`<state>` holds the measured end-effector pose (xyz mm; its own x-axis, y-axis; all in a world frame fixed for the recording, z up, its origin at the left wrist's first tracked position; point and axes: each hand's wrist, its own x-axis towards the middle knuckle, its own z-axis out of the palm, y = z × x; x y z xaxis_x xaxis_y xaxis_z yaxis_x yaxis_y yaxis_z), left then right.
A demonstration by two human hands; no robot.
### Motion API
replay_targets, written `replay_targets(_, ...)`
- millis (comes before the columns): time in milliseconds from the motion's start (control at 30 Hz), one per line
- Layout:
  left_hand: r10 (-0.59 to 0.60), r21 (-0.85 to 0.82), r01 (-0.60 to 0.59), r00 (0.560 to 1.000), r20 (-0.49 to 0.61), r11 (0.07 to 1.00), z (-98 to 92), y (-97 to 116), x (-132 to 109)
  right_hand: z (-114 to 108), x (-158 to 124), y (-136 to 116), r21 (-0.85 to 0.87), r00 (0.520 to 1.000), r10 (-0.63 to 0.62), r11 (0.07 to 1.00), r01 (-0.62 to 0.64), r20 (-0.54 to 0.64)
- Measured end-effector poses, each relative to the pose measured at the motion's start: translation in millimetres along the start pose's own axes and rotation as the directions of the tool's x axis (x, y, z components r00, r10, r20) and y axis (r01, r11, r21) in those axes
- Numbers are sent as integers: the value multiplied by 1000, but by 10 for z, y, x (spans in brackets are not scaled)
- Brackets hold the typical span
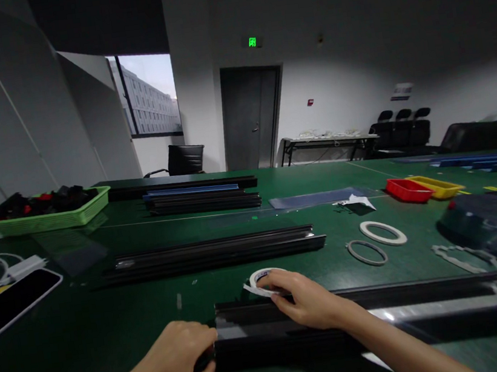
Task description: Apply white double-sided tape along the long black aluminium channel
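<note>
Where the near black rail bundle [366, 317] runs off the right edge, its far end is cut off. Left hand [180, 366] clenched on its near-left end; the fingertips are hidden. Right hand [307, 303] rests on the bundle, fingers pinching 1 tape roll [263, 281] at its far edge. Beyond the bundle: 2 loose rings [375, 242], 2 more rail stacks [214, 253], 1 green tray [51, 218], contents indistinct.

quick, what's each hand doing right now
Left hand: closed on the near end of the long black metal rail.
Right hand: holding a small white roll of tape on top of that rail.
</note>
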<state>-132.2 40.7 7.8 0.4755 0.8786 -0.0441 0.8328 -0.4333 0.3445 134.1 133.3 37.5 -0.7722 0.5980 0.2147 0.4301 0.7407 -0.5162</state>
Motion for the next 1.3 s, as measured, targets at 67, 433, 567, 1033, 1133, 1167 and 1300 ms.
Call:
replay_targets(67, 7, 8, -6, 1000, -10, 1000, 27, 4, -25, 39, -28, 15, -7, 1000, -20, 1000, 20, -19)
replay_targets(433, -123, -240, 75, 974, -189, 968, 169, 53, -10, 40, -158, -99, -49, 993, -102, 994, 99, -63)
replay_targets(567, -176, -446, 53, 955, -238, 893, 214, 50, 21, 125, -175, -165, -71, 984, -167, 984, 163, -67)
replay_targets(1033, -199, -713, 12, 963, -180, 701, 202, 62, 36, 373, -183, -209, -154, 913, -408, 903, 400, -21)
replay_targets(1133, -210, -718, 14, 960, -185, 696, 212, 68, 39, 377, -188, -200, -165, 908, -418, 896, 412, -5)
replay_targets(1167, -215, -718, 15, 958, -188, 696, 213, 74, 40, 377, -190, -200, -171, 908, -420, 894, 413, -1)
replay_targets(1300, -230, -696, 16, 949, -216, 718, 205, 101, 41, 373, -197, -210, -198, 908, -418, 889, 413, 21)
